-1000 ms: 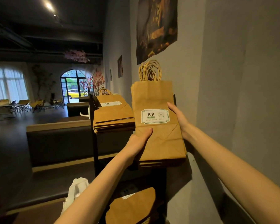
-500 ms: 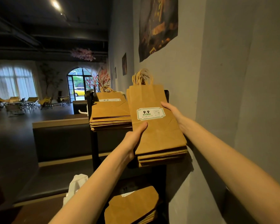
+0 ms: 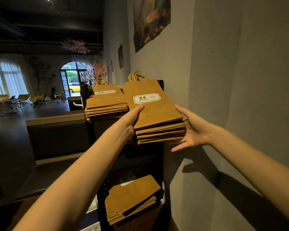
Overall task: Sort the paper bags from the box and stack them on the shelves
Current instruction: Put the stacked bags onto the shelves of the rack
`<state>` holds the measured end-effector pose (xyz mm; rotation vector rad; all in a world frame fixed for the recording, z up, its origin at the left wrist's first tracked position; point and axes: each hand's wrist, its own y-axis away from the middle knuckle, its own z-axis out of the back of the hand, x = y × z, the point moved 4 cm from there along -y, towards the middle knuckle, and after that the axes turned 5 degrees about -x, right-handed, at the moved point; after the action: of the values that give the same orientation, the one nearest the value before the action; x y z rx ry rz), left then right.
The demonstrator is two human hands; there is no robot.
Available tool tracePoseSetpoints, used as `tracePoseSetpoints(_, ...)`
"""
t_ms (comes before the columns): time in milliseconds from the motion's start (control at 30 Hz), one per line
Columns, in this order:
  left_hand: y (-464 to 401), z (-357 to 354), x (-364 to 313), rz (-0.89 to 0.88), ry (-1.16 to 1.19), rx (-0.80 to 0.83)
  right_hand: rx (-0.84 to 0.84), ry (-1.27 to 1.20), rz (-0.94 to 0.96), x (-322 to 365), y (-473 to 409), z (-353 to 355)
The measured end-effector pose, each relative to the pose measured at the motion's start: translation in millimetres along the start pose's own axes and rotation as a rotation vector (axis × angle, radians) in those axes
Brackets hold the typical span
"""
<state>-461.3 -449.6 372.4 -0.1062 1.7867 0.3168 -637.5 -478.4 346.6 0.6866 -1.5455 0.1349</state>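
Between our hands, the stack of flat brown paper bags [image 3: 157, 114]: left hand [image 3: 130, 120] grips it, right hand [image 3: 193, 130] open beside.

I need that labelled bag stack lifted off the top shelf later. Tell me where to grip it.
Grip the labelled bag stack by its two long side edges near the front end, coming from the front. It lies flat, handles pointing away towards the back, and its front end overhangs the shelf, so fingers can slip underneath.
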Motion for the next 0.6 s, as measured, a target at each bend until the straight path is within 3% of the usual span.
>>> tracePoseSetpoints(133, 9, -6, -1, 0.08, -0.021, 0.004, 0.006, -0.064, 0.04, -12, 20, -5)
tracePoseSetpoints(233, 9, -8, -3, 0.115, -0.022, 0.018, -0.042, -0.296, 0.09, -6, 16, -10)
tracePoseSetpoints(433, 4, 3, 5, 0.168, 0.045, 0.17, -0.197, -0.527, 0.159, 11, -1, -17)
tracePoseSetpoints(600, 0, 10, 16, 0.352, 0.299, 0.324, -0.267, -0.706, 0.172, 23, -12, -32)
